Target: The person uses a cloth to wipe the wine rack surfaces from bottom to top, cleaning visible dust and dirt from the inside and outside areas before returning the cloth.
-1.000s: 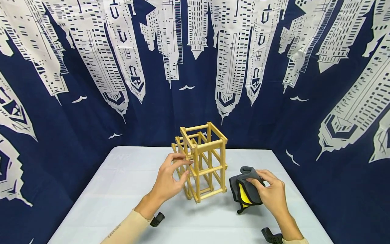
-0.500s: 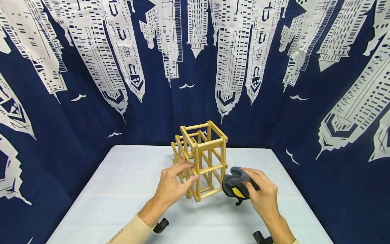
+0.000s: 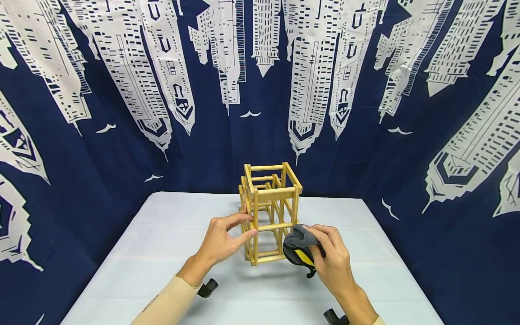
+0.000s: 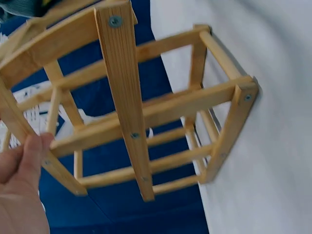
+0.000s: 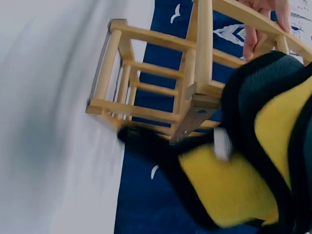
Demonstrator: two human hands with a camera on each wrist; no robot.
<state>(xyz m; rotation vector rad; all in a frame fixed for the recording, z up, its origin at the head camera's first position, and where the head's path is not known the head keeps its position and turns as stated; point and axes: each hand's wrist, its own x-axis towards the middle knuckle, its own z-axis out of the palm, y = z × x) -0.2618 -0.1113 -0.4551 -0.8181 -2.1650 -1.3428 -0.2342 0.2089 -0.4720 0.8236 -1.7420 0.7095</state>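
A light wooden rack [image 3: 275,194] of posts and rails stands on the table, its short end towards me. My left hand [image 3: 221,239] holds its left side, thumb near the front post and fingers behind. In the left wrist view the fingertips pinch a slat of the rack [image 4: 119,73]. My right hand [image 3: 334,259] pinches a folded cloth [image 3: 298,240], dark grey with yellow inside and black edging. The cloth overlaps the rack's front right post in the head view. In the right wrist view its yellow side [image 5: 229,183] shows, with a black loop hanging off.
A white cloth covers the table [image 3: 170,280]. Behind it and along both sides hangs a navy curtain [image 3: 211,153] printed with white buildings. Black wrist mounts [image 3: 209,288] sit under both forearms.
My right hand has carried the cloth leftward to the rack's front right post. The rack has turned so its front faces me more squarely, with my left hand staying at its left side.
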